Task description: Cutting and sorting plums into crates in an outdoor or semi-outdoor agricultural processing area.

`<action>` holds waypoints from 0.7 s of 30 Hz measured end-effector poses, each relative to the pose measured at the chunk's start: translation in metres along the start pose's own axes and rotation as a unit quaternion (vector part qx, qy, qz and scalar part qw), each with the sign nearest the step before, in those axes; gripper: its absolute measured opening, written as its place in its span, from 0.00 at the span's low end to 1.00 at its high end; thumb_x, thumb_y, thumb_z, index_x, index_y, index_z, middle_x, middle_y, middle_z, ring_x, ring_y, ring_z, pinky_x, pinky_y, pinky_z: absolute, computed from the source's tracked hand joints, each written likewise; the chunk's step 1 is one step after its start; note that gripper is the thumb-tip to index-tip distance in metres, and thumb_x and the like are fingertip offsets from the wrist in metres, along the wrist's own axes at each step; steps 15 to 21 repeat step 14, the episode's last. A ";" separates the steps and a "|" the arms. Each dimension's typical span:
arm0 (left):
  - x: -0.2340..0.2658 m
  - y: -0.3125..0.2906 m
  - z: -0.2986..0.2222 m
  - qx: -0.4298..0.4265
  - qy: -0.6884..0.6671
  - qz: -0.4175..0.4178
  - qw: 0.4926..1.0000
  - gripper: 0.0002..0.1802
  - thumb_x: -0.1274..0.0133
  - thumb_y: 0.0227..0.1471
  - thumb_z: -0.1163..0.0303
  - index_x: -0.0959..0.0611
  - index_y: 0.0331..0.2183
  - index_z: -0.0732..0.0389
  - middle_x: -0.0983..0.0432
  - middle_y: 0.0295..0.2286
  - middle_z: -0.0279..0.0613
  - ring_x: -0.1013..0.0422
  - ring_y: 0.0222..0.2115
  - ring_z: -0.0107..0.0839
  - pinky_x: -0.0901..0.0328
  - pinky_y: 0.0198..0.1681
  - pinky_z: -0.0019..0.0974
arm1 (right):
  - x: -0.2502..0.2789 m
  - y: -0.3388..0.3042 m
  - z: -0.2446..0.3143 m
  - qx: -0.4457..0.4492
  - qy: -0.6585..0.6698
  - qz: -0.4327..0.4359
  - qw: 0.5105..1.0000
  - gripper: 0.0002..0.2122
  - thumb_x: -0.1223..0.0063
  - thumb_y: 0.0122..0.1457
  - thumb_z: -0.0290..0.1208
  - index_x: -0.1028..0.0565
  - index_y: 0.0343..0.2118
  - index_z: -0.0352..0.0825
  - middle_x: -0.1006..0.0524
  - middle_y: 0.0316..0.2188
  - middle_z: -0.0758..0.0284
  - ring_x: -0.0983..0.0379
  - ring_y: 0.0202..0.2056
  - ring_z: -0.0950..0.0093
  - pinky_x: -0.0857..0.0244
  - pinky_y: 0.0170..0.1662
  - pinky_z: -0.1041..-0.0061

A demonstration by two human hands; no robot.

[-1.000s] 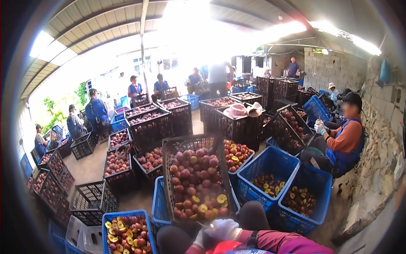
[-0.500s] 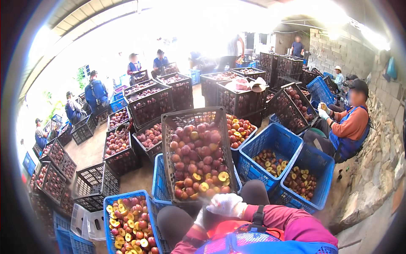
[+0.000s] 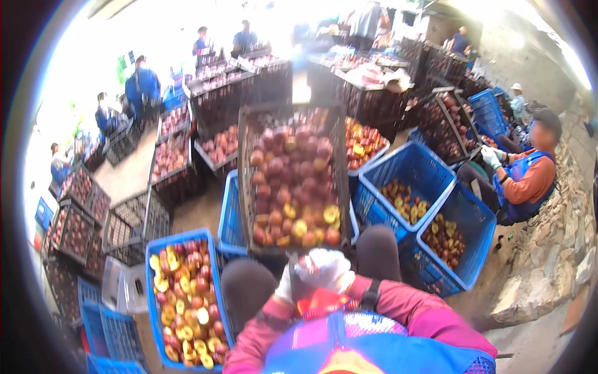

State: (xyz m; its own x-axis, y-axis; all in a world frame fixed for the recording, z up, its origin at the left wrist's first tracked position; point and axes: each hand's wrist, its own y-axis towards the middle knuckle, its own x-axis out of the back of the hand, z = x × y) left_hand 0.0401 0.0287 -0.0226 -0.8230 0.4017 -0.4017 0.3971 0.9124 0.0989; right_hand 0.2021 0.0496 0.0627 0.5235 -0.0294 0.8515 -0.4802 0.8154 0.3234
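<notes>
My right hand point(image 3: 325, 269), in a white glove, is curled closed in front of my body. What it grips, if anything, is too blurred to make out. My left hand point(image 3: 284, 285), also gloved, is pressed up against it and mostly hidden. A dark narrow shape shows between the two hands, its kind unclear. Just beyond them a black crate point(image 3: 247, 181) leans toward me, full of red-purple plums point(image 3: 293, 168), with several cut yellow-fleshed ones at its near end. To the left stands a blue crate point(image 3: 149, 280) of plums point(image 3: 187, 299), many halved.
Two blue crates point(image 3: 408, 235) with cut plums stand to my right. Beside them sits a person point(image 3: 529, 168) wearing white gloves. Stacked black crates point(image 3: 224, 93) of plums fill the back, where several people work. An unfilled-looking black crate point(image 3: 134, 227) and clear bin point(image 3: 118, 287) lie left.
The view has tilted downward, so my hands and the crates appear higher. My hands stay close together at the leaning crate's near end. The seated person's hands have shifted slightly.
</notes>
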 end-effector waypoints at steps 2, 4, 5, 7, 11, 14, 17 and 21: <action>-0.003 0.000 -0.007 0.082 -0.105 0.010 0.991 0.21 0.48 0.71 0.51 0.17 0.52 0.56 0.19 0.44 0.35 0.22 0.45 0.33 0.28 0.52 0.41 | -0.008 -0.002 -0.010 0.023 -0.005 -0.006 1.000 0.20 0.37 0.63 0.57 0.17 0.32 0.41 0.17 0.29 0.59 0.17 0.30 0.54 0.24 0.35 0.55; -0.002 -0.006 -0.010 0.099 -0.113 0.014 0.989 0.22 0.45 0.69 0.50 0.18 0.54 0.56 0.18 0.44 0.33 0.23 0.44 0.30 0.27 0.51 0.40 | -0.012 -0.003 -0.011 0.064 -0.007 -0.020 0.998 0.19 0.35 0.62 0.54 0.17 0.33 0.40 0.17 0.29 0.59 0.17 0.30 0.54 0.24 0.35 0.55; -0.005 -0.010 -0.009 0.081 -0.085 0.021 0.993 0.24 0.43 0.68 0.50 0.19 0.55 0.56 0.18 0.45 0.34 0.23 0.46 0.30 0.27 0.52 0.41 | -0.010 -0.002 -0.013 0.077 0.003 -0.026 0.997 0.18 0.35 0.61 0.53 0.17 0.33 0.40 0.18 0.29 0.59 0.17 0.29 0.55 0.25 0.34 0.56; -0.009 -0.016 -0.010 -0.019 0.059 0.007 0.998 0.27 0.38 0.66 0.51 0.20 0.58 0.57 0.18 0.47 0.35 0.24 0.50 0.31 0.28 0.55 0.43 | -0.007 0.005 -0.018 0.069 0.097 -0.003 0.993 0.17 0.33 0.60 0.50 0.17 0.34 0.39 0.18 0.29 0.59 0.18 0.29 0.55 0.25 0.33 0.56; 0.000 -0.003 -0.016 -0.104 0.276 -0.050 0.954 0.35 0.35 0.59 0.63 0.27 0.64 0.61 0.19 0.52 0.42 0.22 0.53 0.36 0.30 0.62 0.43 | 0.000 0.013 -0.078 -0.111 0.368 0.100 0.918 0.20 0.38 0.68 0.45 0.24 0.54 0.35 0.18 0.46 0.55 0.19 0.46 0.56 0.28 0.53 0.61; 0.014 -0.005 -0.014 -0.007 0.180 -0.062 0.982 0.47 0.31 0.50 0.73 0.32 0.69 0.65 0.21 0.57 0.46 0.23 0.59 0.40 0.34 0.70 0.44 | -0.018 0.003 -0.113 -0.167 0.407 0.141 0.887 0.32 0.38 0.70 0.48 0.31 0.69 0.32 0.21 0.60 0.52 0.22 0.59 0.57 0.32 0.68 0.62; 0.014 -0.005 -0.014 -0.007 0.180 -0.062 0.982 0.47 0.31 0.50 0.73 0.32 0.69 0.65 0.21 0.57 0.46 0.23 0.59 0.40 0.34 0.70 0.44 | -0.018 0.003 -0.113 -0.167 0.407 0.141 0.887 0.32 0.38 0.70 0.48 0.31 0.69 0.32 0.21 0.60 0.52 0.22 0.59 0.57 0.32 0.68 0.62; 0.014 -0.005 -0.014 -0.007 0.180 -0.062 0.982 0.47 0.31 0.50 0.73 0.32 0.69 0.65 0.21 0.57 0.46 0.23 0.59 0.40 0.34 0.70 0.44 | -0.018 0.003 -0.113 -0.167 0.407 0.141 0.887 0.32 0.38 0.70 0.48 0.31 0.69 0.32 0.21 0.60 0.52 0.22 0.59 0.57 0.32 0.68 0.62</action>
